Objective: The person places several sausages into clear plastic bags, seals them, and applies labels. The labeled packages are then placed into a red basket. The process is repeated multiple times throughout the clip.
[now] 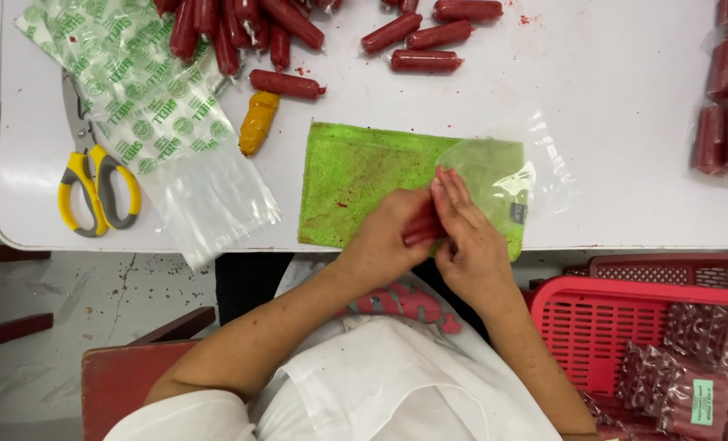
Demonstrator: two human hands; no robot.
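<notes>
Both hands meet over the near edge of the white table (543, 122), above a green cloth (356, 175). Left hand (384, 241) is curled narrow around a small red sausage (419, 233), only part of which shows between the palms. Right hand (466, 241) lies against it, fingers extended and close together, fingertips at the mouth of a clear plastic bag (494, 167) that rests on the cloth's right end; whether it pinches the bag film I cannot tell. Loose red sausages (417, 41) lie at the far side of the table. A stack of green-printed bags (147, 102) sits far left, with yellow-handled scissors (94, 184) beside it and one orange-yellow piece (258, 122) nearby. A red basket (601, 327) at lower right holds packed sausage bags (690, 367).
</notes>
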